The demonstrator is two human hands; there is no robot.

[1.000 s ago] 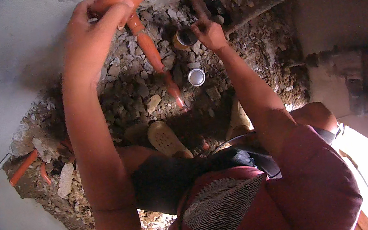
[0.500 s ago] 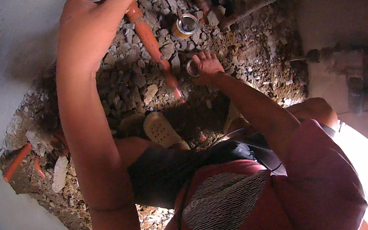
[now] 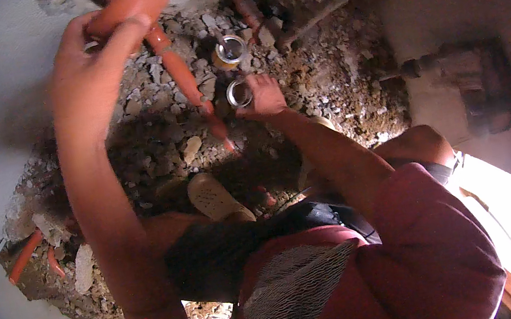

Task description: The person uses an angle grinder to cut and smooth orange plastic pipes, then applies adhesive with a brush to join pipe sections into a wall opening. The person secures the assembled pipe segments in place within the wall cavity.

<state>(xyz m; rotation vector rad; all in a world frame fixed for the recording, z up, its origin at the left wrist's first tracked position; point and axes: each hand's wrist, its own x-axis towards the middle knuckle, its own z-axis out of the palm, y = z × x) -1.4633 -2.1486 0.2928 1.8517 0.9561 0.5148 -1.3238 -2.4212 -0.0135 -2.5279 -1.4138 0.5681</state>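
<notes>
High at the left, my left hand (image 3: 93,68) is closed around a short orange plastic pipe fitting (image 3: 138,3) with a rounded end. Below and behind it, an orange drain pipe (image 3: 179,74) runs down through the rubble. My right hand (image 3: 265,95) is low over the ground, its fingers and thumb at a round silver-rimmed tin lid (image 3: 239,93), which it grips by the edge. Just beyond that hand stands an open metal can (image 3: 228,54) with a yellowish side and a dark-handled tool sticking out. The contents of the can cannot be made out.
Broken stones (image 3: 144,100) and soil cover the floor. A second orange pipe (image 3: 246,2) rises at the back. A power drill (image 3: 464,74) lies on the right, its bit toward the rubble. Short orange pipe pieces (image 3: 25,257) stick out at the left wall.
The view has shifted, so the can, pipe and drill sit further left. My left hand has come lower in view with the fitting, showing more of it. My right hand stays at the lid.
</notes>
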